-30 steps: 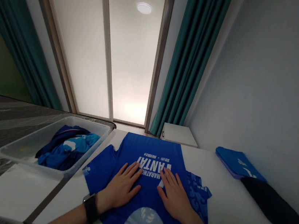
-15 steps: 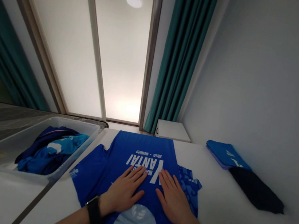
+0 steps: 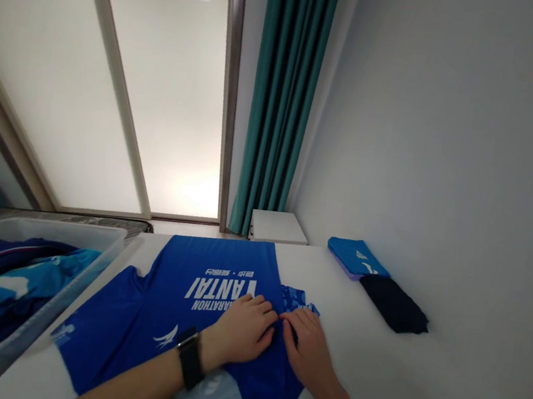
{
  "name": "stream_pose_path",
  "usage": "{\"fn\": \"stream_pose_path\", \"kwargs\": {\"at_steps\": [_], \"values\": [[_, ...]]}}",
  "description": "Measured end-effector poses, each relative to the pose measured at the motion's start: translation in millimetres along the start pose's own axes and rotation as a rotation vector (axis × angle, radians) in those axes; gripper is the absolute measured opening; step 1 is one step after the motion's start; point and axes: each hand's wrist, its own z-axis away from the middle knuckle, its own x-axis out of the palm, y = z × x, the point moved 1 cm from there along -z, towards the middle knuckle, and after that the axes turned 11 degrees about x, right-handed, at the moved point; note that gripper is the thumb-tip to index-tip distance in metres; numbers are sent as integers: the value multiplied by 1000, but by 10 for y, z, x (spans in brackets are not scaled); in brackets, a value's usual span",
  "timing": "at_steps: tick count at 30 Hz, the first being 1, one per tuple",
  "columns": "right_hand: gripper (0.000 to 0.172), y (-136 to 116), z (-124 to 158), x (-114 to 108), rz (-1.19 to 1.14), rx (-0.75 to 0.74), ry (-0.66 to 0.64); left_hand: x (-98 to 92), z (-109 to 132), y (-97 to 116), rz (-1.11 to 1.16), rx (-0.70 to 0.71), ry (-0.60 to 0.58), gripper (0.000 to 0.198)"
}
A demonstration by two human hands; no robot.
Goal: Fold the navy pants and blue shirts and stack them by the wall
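A blue T-shirt [image 3: 159, 303] with white lettering lies on the white table, its collar end towards me and one sleeve spread to the left. The patterned sleeve [image 3: 293, 298] shows at its right side. My left hand [image 3: 247, 329], wearing a black watch [image 3: 190, 357] on the wrist, rests over the lettering with bent fingers closed at the shirt's right part. Close beside it, almost touching, my right hand [image 3: 306, 347] has its fingers and thumb drawn together on the shirt's right edge. The fingertips partly hide the cloth there.
On the left, a translucent plastic bin [image 3: 116, 242] holds crumpled blue clothes [image 3: 14, 287]. Folded blue clothing [image 3: 359, 257] and a dark folded garment [image 3: 395, 305] lie at the right of the table [image 3: 361, 375]. A white cabinet [image 3: 278, 227] stands beyond the far edge.
My view has turned to the right. Both hands, earlier spread flat on the shirt, have come together at its right side with fingers bent.
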Motion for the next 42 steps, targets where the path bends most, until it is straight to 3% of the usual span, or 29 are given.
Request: {"fn": "stream_pose_path", "kwargs": {"at_steps": [5, 11, 16, 19, 23, 26, 30, 33, 37, 42], "values": [[29, 402, 86, -74, 82, 163, 120, 244, -359, -183, 10, 38, 101, 15], [32, 587, 92, -41, 243, 389, 45, 543, -320, -245, 81, -2, 201, 18], [26, 522, -144, 69, 161, 356, 32, 542, -309, -235, 67, 17, 193, 18], [23, 497, -186, 58, 33, 293, 103, 535, -315, -238, 80, 11, 189, 18], [18, 584, 20, -45, 114, 370, 235, 556, -311, -242, 79, 6, 188, 19], [7, 708, 240, -103, 229, 453, 172, 565, -307, -243, 81, 12, 187, 18], [42, 816, 388, -159, 349, 504, 78, 558, -293, -248, 103, 22, 199, 22], [38, 812, 380, -206, 390, 459, 115, 563, -278, -260, 129, 59, 230, 34], [31, 684, 288, -215, 349, 272, 172, 606, -276, -276, 148, 113, 201, 46], [44, 470, 60, -90, 292, 134, -35, 667, -273, -296, 127, 110, 126, 55]]}}
